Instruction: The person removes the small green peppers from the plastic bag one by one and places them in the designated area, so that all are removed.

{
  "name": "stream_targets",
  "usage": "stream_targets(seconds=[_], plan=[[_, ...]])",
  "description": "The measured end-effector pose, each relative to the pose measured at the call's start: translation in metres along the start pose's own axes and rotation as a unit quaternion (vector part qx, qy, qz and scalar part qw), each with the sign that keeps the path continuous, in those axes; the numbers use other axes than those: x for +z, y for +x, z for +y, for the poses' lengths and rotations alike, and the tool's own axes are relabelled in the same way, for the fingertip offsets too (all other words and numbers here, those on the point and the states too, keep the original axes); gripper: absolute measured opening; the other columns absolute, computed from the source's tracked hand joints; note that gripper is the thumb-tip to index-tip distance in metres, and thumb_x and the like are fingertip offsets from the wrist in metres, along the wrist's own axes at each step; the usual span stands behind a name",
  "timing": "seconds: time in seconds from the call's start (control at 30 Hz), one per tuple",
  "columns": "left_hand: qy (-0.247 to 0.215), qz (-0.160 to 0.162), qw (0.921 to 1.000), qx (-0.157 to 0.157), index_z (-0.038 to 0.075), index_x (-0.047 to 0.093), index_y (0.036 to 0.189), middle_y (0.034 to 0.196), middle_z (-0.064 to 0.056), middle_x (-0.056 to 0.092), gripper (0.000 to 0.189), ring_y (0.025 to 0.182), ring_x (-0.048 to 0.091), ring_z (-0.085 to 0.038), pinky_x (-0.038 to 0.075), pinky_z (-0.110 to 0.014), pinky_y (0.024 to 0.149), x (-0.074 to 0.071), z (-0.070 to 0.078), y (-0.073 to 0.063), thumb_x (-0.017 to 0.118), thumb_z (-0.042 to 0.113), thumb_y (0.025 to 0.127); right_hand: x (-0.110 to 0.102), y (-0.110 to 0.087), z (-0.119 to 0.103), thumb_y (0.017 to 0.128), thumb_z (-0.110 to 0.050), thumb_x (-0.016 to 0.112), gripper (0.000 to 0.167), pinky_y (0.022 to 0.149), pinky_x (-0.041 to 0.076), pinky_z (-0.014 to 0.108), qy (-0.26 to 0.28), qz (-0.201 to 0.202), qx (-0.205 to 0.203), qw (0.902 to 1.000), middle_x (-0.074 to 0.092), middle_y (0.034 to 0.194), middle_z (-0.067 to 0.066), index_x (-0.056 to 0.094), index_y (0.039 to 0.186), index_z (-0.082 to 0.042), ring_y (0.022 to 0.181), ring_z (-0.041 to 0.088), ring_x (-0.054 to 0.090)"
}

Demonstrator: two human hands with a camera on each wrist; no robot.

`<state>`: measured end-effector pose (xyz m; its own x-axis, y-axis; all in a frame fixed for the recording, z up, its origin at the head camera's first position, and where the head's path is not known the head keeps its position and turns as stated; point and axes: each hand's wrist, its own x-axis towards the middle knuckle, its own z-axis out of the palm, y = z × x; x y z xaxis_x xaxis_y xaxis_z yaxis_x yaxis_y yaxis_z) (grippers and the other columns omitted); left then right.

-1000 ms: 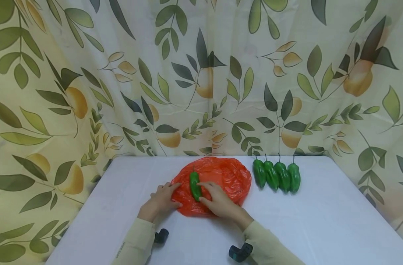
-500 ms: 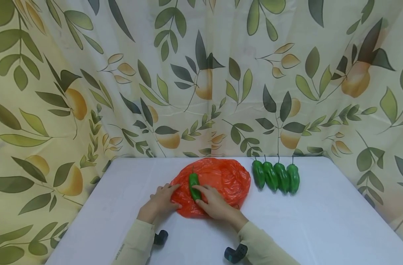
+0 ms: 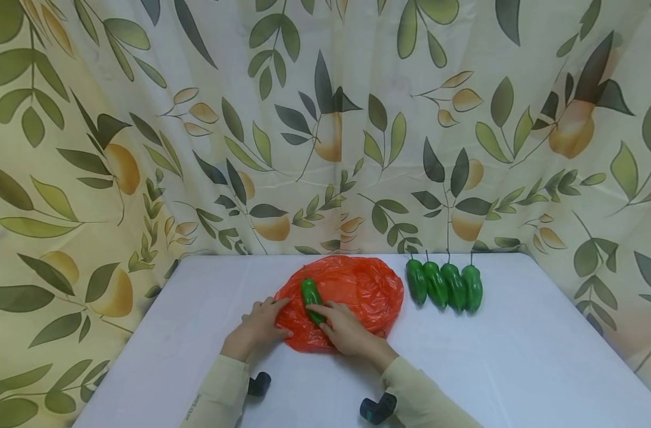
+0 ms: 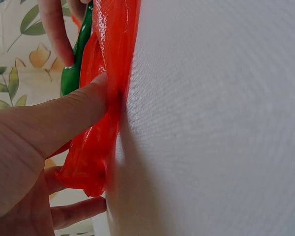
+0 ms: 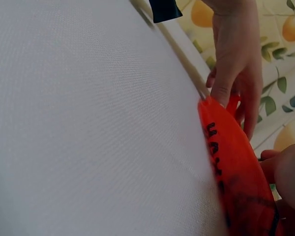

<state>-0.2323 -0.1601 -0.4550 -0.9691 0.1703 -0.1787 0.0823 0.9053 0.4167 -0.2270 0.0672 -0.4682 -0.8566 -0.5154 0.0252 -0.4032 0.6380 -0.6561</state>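
A glossy green chili pepper [image 3: 309, 292] lies on a crumpled red plastic bag [image 3: 368, 285] in the head view. My right hand [image 3: 349, 330] pinches the pepper's lower end, index finger over its top and thumb on its near side. My left hand [image 3: 261, 324] rests on the bag's left edge with thumb and fingers spread. Seen from the left wrist, that thumb [image 4: 83, 105] presses straight on the red plastic, other fingertips touch the table, and the pepper [image 4: 70, 81] shows behind. Dark lettering marks the bag [image 5: 231, 157] in the right wrist view.
Several more green peppers [image 3: 437, 285] stand in a row to the right of the bag, stems away from me. All lie on a white-covered table [image 3: 518, 356]. A leaf-and-fruit patterned curtain [image 3: 325, 178] hangs behind and to the left. Black wrist cameras [image 3: 377, 409] sit under the sleeves.
The pepper has tilted and shifted slightly left on the bag, my right hand moving left with it. My left hand stays at the bag's left edge.
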Motion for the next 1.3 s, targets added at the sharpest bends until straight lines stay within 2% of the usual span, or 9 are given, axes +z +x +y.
stream_targets(seconds=[0.3,0.57,0.93,1.3], plan=[[-0.001,0.002,1.0,0.002,0.022,0.048,0.151,0.142,-0.013,0.053,0.078,0.128,0.047,-0.035,0.04,-0.074,0.104,0.0,0.0,-0.001,0.084,0.032,0.082,0.0,0.002,0.0,0.102,-0.011,0.058,0.047,0.108,0.046,0.06,-0.003,-0.01,0.001,0.9999,0.049,0.148,0.017,0.053,0.147,-0.02,0.131,0.035,0.046],[-0.002,0.001,1.0,0.002,0.022,0.048,0.151,0.143,-0.014,0.052,0.077,0.129,0.047,-0.036,0.039,-0.075,0.104,-0.001,0.001,0.0,0.083,0.032,0.083,0.0,0.007,-0.001,0.102,-0.02,0.059,0.04,0.107,0.046,0.061,0.006,-0.012,0.013,0.9998,0.053,0.146,0.014,0.058,0.143,-0.018,0.131,0.032,0.047],[-0.012,-0.007,0.9999,-0.003,0.024,0.048,0.151,0.145,-0.013,0.052,0.078,0.13,0.046,-0.035,0.04,-0.073,0.105,0.001,0.0,0.001,0.083,0.033,0.083,0.001,0.011,0.003,0.102,-0.011,0.059,0.034,0.107,0.049,0.058,0.06,0.009,0.017,0.998,0.055,0.139,0.016,0.063,0.136,-0.014,0.127,0.031,0.053],[-0.016,-0.005,0.9999,-0.005,0.023,0.048,0.151,0.147,-0.015,0.05,0.079,0.132,0.045,-0.037,0.041,-0.073,0.104,-0.001,0.0,-0.001,0.084,0.032,0.082,-0.012,0.008,0.008,0.1,-0.003,0.057,0.034,0.108,0.049,0.056,0.096,0.029,-0.006,0.9949,0.05,0.139,0.016,0.062,0.133,-0.014,0.129,0.032,0.052]])
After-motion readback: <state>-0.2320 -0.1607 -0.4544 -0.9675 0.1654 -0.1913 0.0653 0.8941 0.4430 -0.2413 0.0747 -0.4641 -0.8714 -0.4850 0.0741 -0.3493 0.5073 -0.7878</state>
